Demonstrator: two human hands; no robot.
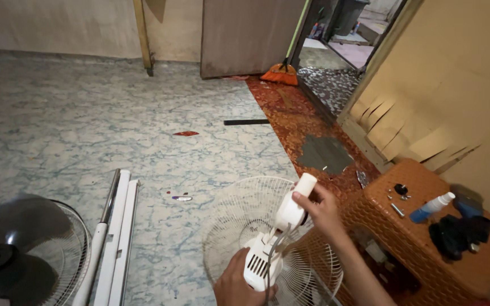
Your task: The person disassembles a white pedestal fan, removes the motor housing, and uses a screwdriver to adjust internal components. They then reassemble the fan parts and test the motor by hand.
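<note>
I hold a white fan motor housing [273,238] with a vented back and a short neck pointing up, above a white wire fan grille [239,209]. My left hand [236,283] grips the lower vented end of the housing. My right hand [321,207] is wrapped around the upper neck end. A grey cord hangs from the housing. The grille stands tilted on the floor behind the housing.
A second fan with dark blades in a wire cage [21,249] lies at the lower left, beside a white pole [117,226]. A brown woven stool [426,238] at right carries a spray bottle [432,207], screws and dark cloth. An orange broom [280,72] leans by the doorway.
</note>
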